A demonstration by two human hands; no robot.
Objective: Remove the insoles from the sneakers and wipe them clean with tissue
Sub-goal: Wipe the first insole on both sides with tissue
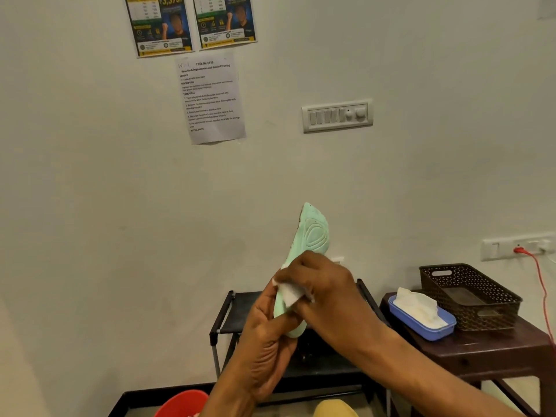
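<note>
Insole (313,236), mint green with embossed ovals, stands upright, dirt-speckled on top.

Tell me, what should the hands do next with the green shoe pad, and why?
Probably slide the tissue up toward the top end. The left hand grips the mint-green insole by its lower end, holding it upright, and the right hand pinches the tissue against its middle. The part above the tissue shows dark specks near the tip, so it likely needs wiping.

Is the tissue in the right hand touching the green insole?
Touching. The head view shows the right hand pressing the white tissue against the insole, no gap between them.
</note>
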